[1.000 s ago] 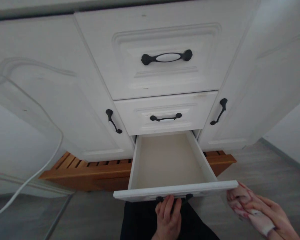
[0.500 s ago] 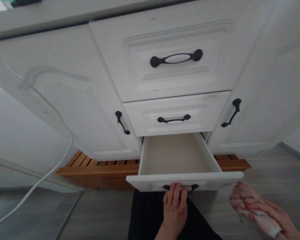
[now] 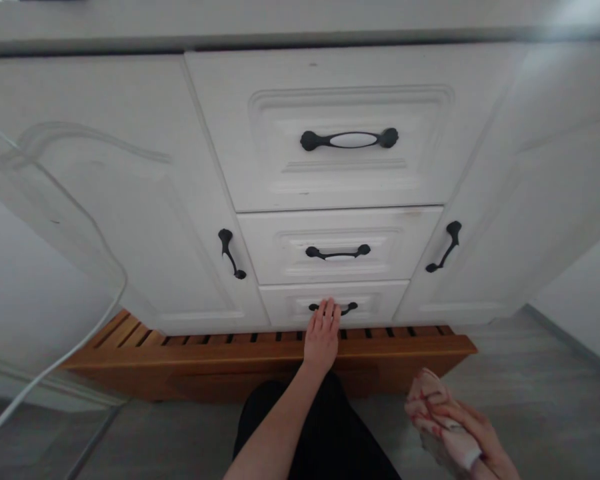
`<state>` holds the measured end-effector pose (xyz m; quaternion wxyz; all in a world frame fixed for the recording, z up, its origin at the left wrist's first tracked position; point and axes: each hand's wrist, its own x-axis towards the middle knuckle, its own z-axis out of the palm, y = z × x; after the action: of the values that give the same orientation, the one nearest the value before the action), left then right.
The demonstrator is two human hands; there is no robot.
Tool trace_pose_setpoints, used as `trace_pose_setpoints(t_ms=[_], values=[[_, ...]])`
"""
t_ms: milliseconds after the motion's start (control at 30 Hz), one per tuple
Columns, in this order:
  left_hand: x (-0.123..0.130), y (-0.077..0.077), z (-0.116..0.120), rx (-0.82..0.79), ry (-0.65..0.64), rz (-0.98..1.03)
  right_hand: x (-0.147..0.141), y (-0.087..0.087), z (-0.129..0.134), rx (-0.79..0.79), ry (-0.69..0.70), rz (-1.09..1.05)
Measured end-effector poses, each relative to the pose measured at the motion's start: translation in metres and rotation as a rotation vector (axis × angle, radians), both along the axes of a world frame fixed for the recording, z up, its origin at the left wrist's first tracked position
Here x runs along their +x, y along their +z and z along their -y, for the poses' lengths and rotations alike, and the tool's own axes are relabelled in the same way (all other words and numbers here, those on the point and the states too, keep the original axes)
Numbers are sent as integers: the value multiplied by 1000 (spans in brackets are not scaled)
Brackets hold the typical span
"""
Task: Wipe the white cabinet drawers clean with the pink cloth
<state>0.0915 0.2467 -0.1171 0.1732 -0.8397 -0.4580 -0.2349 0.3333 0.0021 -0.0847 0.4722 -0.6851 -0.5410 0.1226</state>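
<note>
At bottom drawer (image 3: 333,305), handle (image 3: 349,308) horiz., L hand (image 3: 322,333) fingers on it

Head camera looking forward and down at the lower cabinet front.

A single view is being taken from the person's head, so no second view is sharing the scene. The lens is facing the white cabinet front (image 3: 330,167) squarely and tilting downward, close enough that the three stacked drawers are filling the centre of the frame. The countertop edge (image 3: 300,30) is running across the top border, and the wooden slatted base (image 3: 220,347) and grey floor (image 3: 530,373) are sitting below. The person's own left hand (image 3: 323,330) and right hand (image 3: 460,427) are entering from the bottom border, nearest the lens.
</note>
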Motion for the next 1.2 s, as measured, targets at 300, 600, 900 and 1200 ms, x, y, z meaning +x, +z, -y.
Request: trace_pose_setpoints(t_ms=[300, 600, 900, 1200], values=[[-44, -22, 42, 32, -27, 218, -20, 45, -170, 363, -175, 356], [-74, -132, 150, -288, 423, 697, -159, 10, -237, 328, -18, 662], [-80, -144, 128, -405, 416, 812, -245, 31, -271, 252, 342, 764], [-87, -144, 128, -418, 390, 821, -250, 10, -296, 221, 717, 952]])
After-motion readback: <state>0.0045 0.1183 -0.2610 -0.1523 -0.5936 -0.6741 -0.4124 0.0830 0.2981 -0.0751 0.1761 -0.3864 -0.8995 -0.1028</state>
